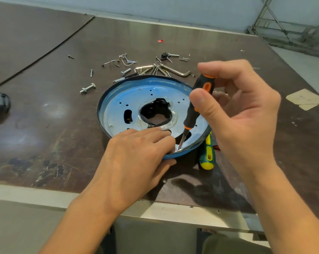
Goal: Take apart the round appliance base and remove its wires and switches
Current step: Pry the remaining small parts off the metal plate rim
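Currently, base position: the round base (147, 99) lies flat on the table (45, 116), directly ahead of me.
Left hand (136, 153): fingers spread, pressing on the near rim; nothing gripped.
Right hand (241, 114): fingertips closed on the black-and-orange screwdriver (197, 103).
Tool axis: slants down and left; tip meets the plate near its front edge, just beside my left fingertips.
Nearer hand: left.
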{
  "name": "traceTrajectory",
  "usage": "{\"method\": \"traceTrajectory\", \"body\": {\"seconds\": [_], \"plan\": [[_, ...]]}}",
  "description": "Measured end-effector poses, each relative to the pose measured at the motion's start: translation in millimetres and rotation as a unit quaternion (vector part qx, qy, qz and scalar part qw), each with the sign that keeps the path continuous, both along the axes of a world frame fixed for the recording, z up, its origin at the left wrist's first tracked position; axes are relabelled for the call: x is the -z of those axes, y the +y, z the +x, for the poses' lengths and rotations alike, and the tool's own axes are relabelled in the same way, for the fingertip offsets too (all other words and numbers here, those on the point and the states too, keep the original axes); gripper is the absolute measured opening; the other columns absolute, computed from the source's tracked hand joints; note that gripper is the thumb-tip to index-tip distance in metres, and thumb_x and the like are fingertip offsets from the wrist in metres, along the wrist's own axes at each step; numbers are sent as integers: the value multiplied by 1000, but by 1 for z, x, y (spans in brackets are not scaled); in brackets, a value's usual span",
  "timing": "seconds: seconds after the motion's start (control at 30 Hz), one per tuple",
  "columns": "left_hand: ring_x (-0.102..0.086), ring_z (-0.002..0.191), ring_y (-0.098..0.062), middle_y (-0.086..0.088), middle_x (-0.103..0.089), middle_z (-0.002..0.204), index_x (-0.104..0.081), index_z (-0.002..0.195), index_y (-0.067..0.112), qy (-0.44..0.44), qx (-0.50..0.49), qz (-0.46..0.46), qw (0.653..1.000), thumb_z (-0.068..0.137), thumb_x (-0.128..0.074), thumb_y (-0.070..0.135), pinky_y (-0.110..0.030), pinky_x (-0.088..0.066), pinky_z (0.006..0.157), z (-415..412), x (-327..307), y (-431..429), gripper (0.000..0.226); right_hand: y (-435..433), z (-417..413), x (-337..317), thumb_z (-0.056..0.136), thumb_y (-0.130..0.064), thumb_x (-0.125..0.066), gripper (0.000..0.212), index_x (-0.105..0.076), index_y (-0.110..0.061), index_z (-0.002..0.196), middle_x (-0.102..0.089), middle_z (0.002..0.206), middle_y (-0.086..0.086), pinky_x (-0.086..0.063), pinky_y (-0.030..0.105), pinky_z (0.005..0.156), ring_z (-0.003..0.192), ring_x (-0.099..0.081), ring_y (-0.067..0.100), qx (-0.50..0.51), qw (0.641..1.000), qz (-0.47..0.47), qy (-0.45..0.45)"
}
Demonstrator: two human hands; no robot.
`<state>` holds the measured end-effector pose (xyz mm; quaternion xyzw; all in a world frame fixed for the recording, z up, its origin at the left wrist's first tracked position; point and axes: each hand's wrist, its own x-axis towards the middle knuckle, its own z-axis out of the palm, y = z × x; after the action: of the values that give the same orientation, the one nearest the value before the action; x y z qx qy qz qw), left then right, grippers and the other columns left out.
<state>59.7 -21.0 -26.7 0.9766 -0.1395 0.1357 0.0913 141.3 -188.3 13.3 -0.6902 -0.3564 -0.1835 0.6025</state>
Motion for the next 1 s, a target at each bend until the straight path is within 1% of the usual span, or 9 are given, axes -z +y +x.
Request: {"method": "traceTrajectory", "body": {"seconds": [0.07, 0.2, 0.4, 0.53, 0.6, 0.7, 0.8, 0.87, 1.0], "plan": [[-69, 96, -14, 10, -71, 107, -63, 92, 31, -7, 1, -1, 1000, 85, -67, 43, -37, -58, 71, 0, 0, 0, 15, -2, 3, -1, 94, -9, -73, 26, -65, -14, 118, -65, 107, 5, -56, 38, 76, 92, -65, 15, -6, 1000, -3, -1], [-68, 94, -14, 10, -71, 105, -64, 93, 30, -12, -1, -2, 1000, 85, -68, 42, -37, -57, 70, -1, 0, 0, 15, -3, 4, 1, 99, 1, -59, 29, -62, -10, 125, -71, 114, 13, -59, 45, 88, 105, -70, 28, -47, 999, -3, 15], [-67, 96, -13, 12, -70, 107, -63, 96, 32, -10, -6, -3, 1000, 86, -65, 45, -36, -56, 72, 0, 2, 1, 17, 0, 2, -2, 90, -9, -76, 25, -62, -16, 110, -66, 97, -2, -57, 47, 74, 89, -67, 20, -22, 999, 29, 19], [-68, 95, -13, 12, -70, 106, -64, 96, 32, -11, -7, -1, 1000, 85, -65, 45, -36, -56, 72, 0, 2, 0, 17, -5, 6, 0, 99, 5, -57, 31, -58, -8, 126, -70, 112, 17, -59, 50, 88, 103, -71, 34, -45, 998, 32, 29], [-67, 95, -12, 13, -70, 106, -64, 96, 33, -10, -7, 0, 1000, 85, -65, 45, -36, -55, 72, 0, 2, 1, 17, -3, 3, 0, 101, 2, -51, 30, -58, -8, 129, -70, 115, 18, -58, 52, 92, 106, -70, 36, -56, 997, 36, 38], [-67, 96, -12, 13, -70, 106, -64, 96, 33, -11, -5, -1, 1000, 86, -65, 46, -36, -55, 72, 0, 2, 1, 16, 1, -2, -2, 95, -14, -69, 20, -64, -16, 114, -70, 104, 8, -58, 52, 82, 97, -68, 25, -48, 998, 28, 37], [-68, 95, -13, 11, -71, 106, -65, 96, 32, -14, -4, -1, 1000, 85, -65, 45, -36, -56, 71, 0, 1, 0, 17, 1, 0, -6, 88, -11, -79, 27, -66, -17, 112, -68, 98, 0, -59, 40, 75, 89, -66, 14, -16, 999, 24, 35], [-69, 95, -13, 10, -72, 106, -66, 95, 31, -13, -3, -2, 1000, 84, -66, 45, -36, -57, 71, 0, 1, 0, 18, -2, 3, -7, 93, -2, -70, 28, -66, -11, 120, -72, 102, 3, -59, 33, 79, 89, -70, 14, -21, 999, 17, 37], [-68, 95, -13, 11, -71, 106, -66, 95, 31, -13, -3, -1, 1000, 84, -67, 44, -37, -57, 72, 0, 1, 0, 17, -3, 1, -5, 99, 3, -56, 25, -64, -7, 121, -72, 108, 17, -60, 47, 86, 97, -73, 33, -57, 995, 43, 67]]}}
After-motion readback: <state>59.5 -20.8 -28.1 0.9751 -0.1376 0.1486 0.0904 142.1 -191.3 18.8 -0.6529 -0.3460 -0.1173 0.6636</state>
